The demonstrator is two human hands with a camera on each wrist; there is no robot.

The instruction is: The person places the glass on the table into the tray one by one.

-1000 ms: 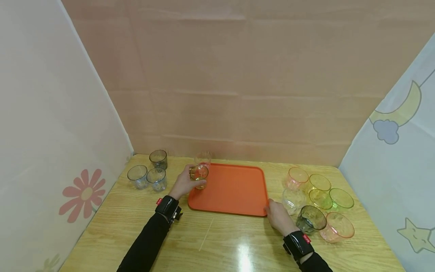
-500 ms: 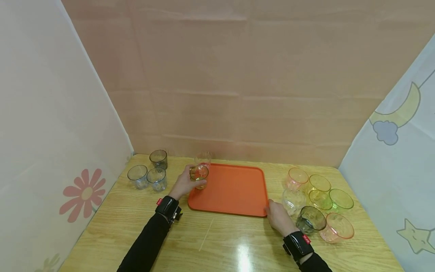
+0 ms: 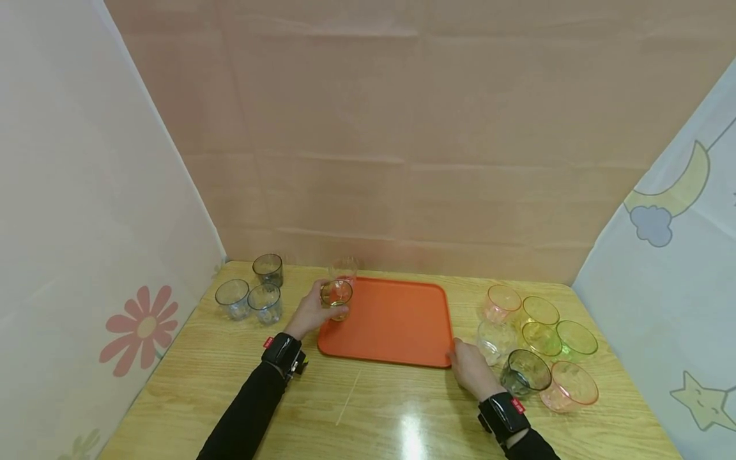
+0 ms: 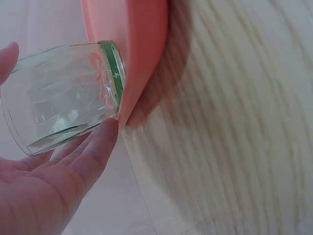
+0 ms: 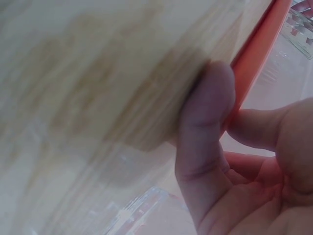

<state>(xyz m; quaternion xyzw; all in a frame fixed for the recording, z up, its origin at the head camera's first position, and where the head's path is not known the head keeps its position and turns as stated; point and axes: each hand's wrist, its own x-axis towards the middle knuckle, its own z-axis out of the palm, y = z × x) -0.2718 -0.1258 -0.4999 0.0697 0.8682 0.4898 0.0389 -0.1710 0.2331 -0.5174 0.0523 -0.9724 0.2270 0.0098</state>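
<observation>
An amber-rimmed glass tumbler [image 3: 337, 294] stands upright on the left end of an orange tray [image 3: 402, 319]. My left hand [image 3: 309, 313] holds it round the side, the thumb in front and the fingers behind. In the left wrist view, the tumbler [image 4: 68, 93] has its thick greenish base on the tray near the rim [image 4: 142, 44]. At the tray's front right corner, my right hand [image 3: 471, 367] grips the rim. The right wrist view has the tray edge [image 5: 254, 73] pinched between thumb and finger of that hand [image 5: 244, 181].
A pinkish glass [image 3: 344, 268] stands at the tray's back left corner. Left on the wooden table [image 3: 356, 409] are a dark glass [image 3: 268, 268] and two bluish ones [image 3: 232, 297]. Several coloured glasses crowd the right, a dark one [image 3: 526, 374] close beside my right wrist.
</observation>
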